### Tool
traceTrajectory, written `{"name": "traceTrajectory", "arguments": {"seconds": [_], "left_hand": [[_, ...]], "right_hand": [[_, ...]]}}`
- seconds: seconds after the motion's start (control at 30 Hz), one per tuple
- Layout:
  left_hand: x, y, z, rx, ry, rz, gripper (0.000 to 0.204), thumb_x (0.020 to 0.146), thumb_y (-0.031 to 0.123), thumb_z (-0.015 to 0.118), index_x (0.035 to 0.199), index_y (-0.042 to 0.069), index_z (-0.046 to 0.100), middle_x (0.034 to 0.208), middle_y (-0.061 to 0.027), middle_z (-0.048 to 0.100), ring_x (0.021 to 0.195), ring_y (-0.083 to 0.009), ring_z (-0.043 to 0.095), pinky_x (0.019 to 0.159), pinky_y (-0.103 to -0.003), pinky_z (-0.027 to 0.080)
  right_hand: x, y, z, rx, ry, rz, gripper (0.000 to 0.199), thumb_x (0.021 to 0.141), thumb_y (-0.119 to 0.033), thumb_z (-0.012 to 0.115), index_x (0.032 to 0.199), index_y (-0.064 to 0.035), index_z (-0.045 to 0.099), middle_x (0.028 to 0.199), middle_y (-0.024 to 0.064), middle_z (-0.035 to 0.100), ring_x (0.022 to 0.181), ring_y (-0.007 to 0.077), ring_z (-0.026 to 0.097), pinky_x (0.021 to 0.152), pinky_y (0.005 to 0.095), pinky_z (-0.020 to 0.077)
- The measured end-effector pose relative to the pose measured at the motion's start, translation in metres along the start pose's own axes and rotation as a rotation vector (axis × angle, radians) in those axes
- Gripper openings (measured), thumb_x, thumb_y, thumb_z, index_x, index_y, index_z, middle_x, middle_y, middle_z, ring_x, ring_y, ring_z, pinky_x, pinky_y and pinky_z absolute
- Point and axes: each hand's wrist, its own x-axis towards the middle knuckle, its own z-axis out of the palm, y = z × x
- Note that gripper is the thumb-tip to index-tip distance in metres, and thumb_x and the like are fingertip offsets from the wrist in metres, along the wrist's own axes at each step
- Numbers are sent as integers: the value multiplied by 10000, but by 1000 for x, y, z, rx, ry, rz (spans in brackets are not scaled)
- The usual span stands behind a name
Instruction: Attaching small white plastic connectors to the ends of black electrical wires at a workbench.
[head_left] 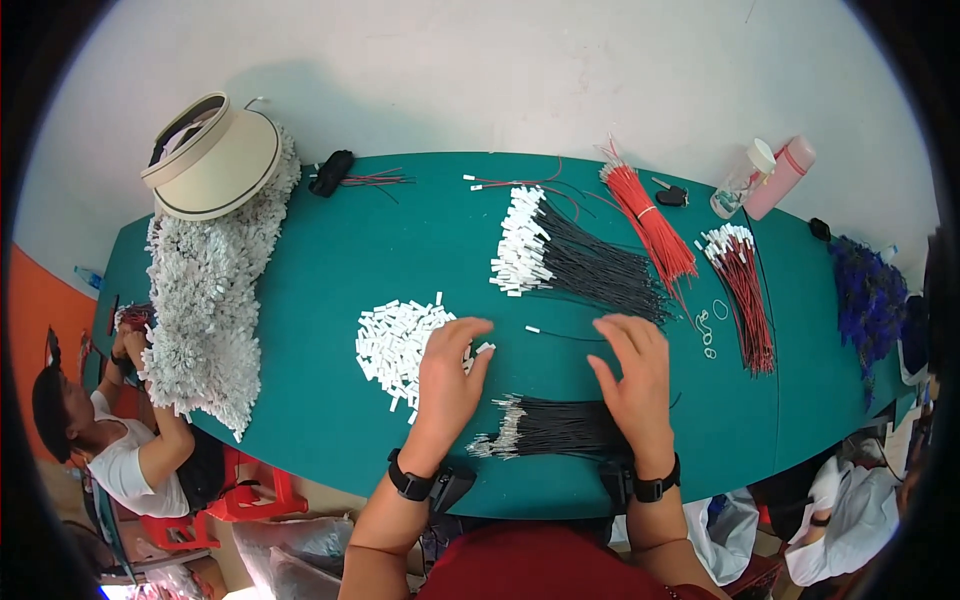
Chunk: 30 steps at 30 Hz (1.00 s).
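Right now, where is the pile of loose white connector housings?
In the head view, the pile of white housings lies on the green table, left of centre, under the left hand fingertips.

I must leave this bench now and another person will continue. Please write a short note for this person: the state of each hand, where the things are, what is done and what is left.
Left hand: open, palm down, fingertips at the pile of loose white connectors, one connector at the fingertips.
Right hand: open, resting on the bundle of bare-ended black wires near the table edge.
One single black wire with a white connector lies between the hands.
Done: a stack of black wires with white connectors lies further back.
Left: the bare-ended black bundle and, it seems, the red wires and red-black bundle on the right.
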Motion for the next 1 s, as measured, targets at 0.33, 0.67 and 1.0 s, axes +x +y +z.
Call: {"name": "traceTrajectory", "arguments": {"seconds": [0.33, 0.67, 1.0], "left_hand": [[6, -12, 5, 645, -22, 235, 213, 747, 15, 795, 935, 48, 699, 959, -107, 585, 965, -328, 543, 847, -408, 466], [3, 5, 0, 265, -50, 43, 118, 841, 4, 760, 944, 16, 706, 966, -89, 690, 946, -230, 650, 804, -333, 511], [-10, 3, -1, -552, -242, -271, 235, 974, 17, 668, 1202, 7, 725, 1021, -83, 763, 948, -124, 717, 832, -252, 553]], "right_hand": [[-21, -12, 23, 226, -502, -44, 130, 833, -130, 759, 910, -30, 728, 907, 91, 679, 873, 299, 626, 782, 404, 525], [-22, -14, 26, 203, -467, -51, 76, 834, -111, 727, 832, -38, 704, 818, 74, 653, 817, 295, 616, 764, 413, 519], [-18, -11, 15, 591, -377, 55, 57, 857, -29, 749, 912, -15, 739, 846, 91, 740, 708, 221, 683, 646, 320, 545]]}}
